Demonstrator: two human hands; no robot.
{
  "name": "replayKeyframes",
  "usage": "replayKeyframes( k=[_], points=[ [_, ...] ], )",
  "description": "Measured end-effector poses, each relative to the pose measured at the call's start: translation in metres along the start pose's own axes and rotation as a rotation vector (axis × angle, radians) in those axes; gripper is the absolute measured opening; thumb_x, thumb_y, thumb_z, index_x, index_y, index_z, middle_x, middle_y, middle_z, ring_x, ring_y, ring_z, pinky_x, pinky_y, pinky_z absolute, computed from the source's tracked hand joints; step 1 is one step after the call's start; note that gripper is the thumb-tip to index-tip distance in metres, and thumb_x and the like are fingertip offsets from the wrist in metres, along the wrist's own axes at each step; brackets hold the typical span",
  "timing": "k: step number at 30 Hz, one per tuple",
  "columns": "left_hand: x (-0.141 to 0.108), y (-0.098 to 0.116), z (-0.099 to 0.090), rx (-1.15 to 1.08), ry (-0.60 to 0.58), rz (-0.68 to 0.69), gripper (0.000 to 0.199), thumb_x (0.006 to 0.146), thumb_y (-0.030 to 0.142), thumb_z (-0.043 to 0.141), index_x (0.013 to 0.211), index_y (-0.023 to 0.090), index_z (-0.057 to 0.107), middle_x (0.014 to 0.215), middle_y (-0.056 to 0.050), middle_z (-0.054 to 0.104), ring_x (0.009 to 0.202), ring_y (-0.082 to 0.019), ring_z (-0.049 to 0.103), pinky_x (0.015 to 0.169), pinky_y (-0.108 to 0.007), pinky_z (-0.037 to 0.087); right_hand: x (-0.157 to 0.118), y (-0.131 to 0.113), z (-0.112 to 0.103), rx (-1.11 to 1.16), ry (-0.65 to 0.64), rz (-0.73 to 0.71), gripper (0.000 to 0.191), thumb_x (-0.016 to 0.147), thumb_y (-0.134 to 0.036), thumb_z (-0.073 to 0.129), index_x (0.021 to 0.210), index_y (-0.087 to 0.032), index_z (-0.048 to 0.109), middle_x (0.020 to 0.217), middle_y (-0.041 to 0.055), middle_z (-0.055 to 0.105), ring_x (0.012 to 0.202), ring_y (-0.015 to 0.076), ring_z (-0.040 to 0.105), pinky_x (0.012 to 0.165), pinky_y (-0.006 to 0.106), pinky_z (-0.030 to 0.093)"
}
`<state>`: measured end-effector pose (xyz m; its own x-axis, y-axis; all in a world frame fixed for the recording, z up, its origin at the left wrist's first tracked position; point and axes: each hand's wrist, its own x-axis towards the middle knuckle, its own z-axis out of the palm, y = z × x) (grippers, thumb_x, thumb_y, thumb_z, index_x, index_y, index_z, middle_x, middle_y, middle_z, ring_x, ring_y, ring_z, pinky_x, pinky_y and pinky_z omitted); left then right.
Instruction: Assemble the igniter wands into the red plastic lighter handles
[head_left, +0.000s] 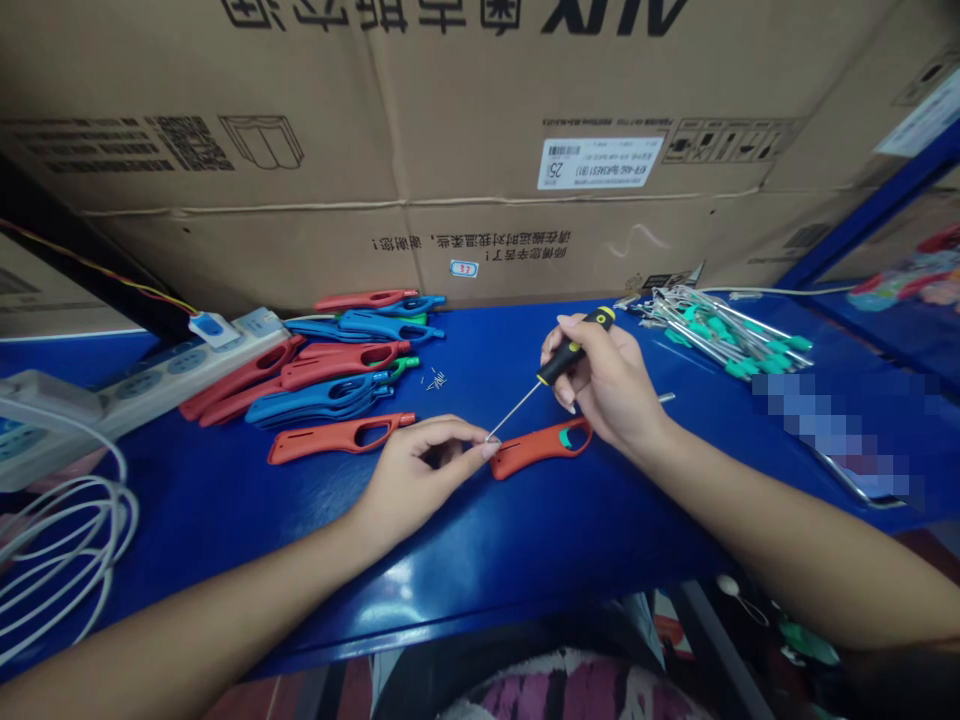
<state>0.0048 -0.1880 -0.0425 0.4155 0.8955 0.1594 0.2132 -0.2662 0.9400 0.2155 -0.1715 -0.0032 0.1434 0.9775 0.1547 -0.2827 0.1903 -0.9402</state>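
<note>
My right hand [600, 375] is wrapped round the black and yellow handle of a screwdriver [571, 350], whose shaft slants down to the left. At the screwdriver's tip, my left hand [431, 465] pinches thumb and finger together; anything held there is too small to make out. Just right of those fingertips lies an orange-red lighter body [532, 448] with a teal trigger. Part of a metal rod [666, 398] shows beyond my right hand. Another orange-red lighter casing [337, 438] lies left of my left hand. Small screws [437, 379] are scattered behind the hands.
Red and blue casings [322, 398] are piled at the left, near a white power strip [172, 375] and coiled cable [67, 530]. Metal rods with green parts [724, 330] lie back right. A phone-like object [847, 440], partly blurred, is at right. A cardboard box [465, 110] stands behind.
</note>
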Motion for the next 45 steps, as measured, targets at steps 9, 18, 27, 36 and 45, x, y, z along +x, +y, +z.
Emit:
replayKeyframes(
  k=[9,18,27,36,45],
  points=[
    [-0.003,-0.005,0.003,0.090,-0.092,0.055,0.016,0.086,0.031,0.073,0.082,0.017,0.080,0.078,-0.006,0.075,0.058,-0.013,0.058,0.053,-0.025,0.042,-0.002,-0.009,-0.005,-0.134,-0.203,-0.059,0.014,0.085,-0.028,0.063,0.074,-0.019,0.059,0.064,-0.0028,0.064,0.034,0.0071,0.050,0.031,0.019,0.036],
    [-0.010,-0.009,0.003,0.241,-0.315,0.214,0.017,0.093,0.029,0.066,0.091,0.019,0.081,0.081,-0.005,0.076,0.065,-0.015,0.066,0.061,-0.025,0.049,-0.029,-0.012,-0.003,-0.428,-0.424,-0.291,0.054,0.089,-0.026,0.069,0.138,-0.029,0.046,0.081,-0.0024,0.066,0.061,0.0127,0.063,0.057,0.025,0.053],
    [-0.011,-0.011,0.004,0.266,-0.320,0.228,0.016,0.093,0.028,0.066,0.089,0.020,0.079,0.087,-0.006,0.078,0.068,-0.016,0.068,0.063,-0.027,0.051,-0.040,-0.005,-0.002,-0.628,-0.498,-0.521,0.059,0.088,-0.020,0.067,0.141,-0.034,0.049,0.100,0.0023,0.069,0.076,0.0176,0.068,0.067,0.032,0.059],
    [-0.005,-0.005,-0.002,0.348,-0.100,0.367,0.042,0.082,0.033,0.081,0.120,0.022,0.069,0.106,-0.006,0.073,0.098,-0.022,0.064,0.092,-0.037,0.049,-0.036,-0.009,0.003,-0.506,-0.201,-0.509,0.050,0.079,-0.019,0.078,0.125,-0.032,0.062,0.109,0.0034,0.066,0.079,0.0189,0.068,0.063,0.032,0.059],
    [-0.003,-0.014,0.000,0.402,-0.189,0.355,0.037,0.088,0.029,0.074,0.123,0.022,0.066,0.115,-0.006,0.073,0.108,-0.024,0.062,0.097,-0.041,0.049,-0.034,-0.003,0.003,-0.586,-0.229,-0.554,0.049,0.084,-0.021,0.074,0.128,-0.035,0.059,0.113,0.0034,0.065,0.077,0.0175,0.066,0.062,0.031,0.059]
  ],
)
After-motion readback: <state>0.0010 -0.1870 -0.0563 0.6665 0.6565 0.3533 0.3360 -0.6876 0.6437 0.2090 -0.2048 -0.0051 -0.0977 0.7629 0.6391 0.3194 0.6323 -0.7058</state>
